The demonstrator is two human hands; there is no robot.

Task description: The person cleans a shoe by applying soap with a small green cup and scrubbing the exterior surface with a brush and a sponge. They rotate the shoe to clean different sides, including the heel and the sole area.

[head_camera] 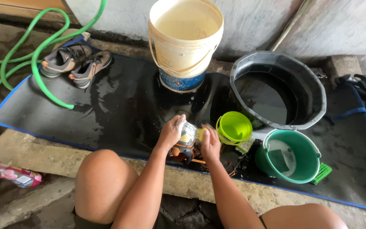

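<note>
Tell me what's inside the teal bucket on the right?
The teal bucket holds soapy, foamy water with a dark rectangular thing sunk in it. What that is cannot be told; the near wall hides the bottom.

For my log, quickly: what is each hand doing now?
Left hand: closed on the soapy shoe.
Right hand: closed on a yellow brush, against the shoe.

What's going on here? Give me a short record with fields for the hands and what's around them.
left hand: soapy, grips a wet shoe
right hand: on the shoe's other side, pressing a yellow brush to it
surface: wet black mat
near right hand: small lime bucket, green bucket, green brush
behind: cream bucket, black tub
far left: pair of shoes, green hose
</note>
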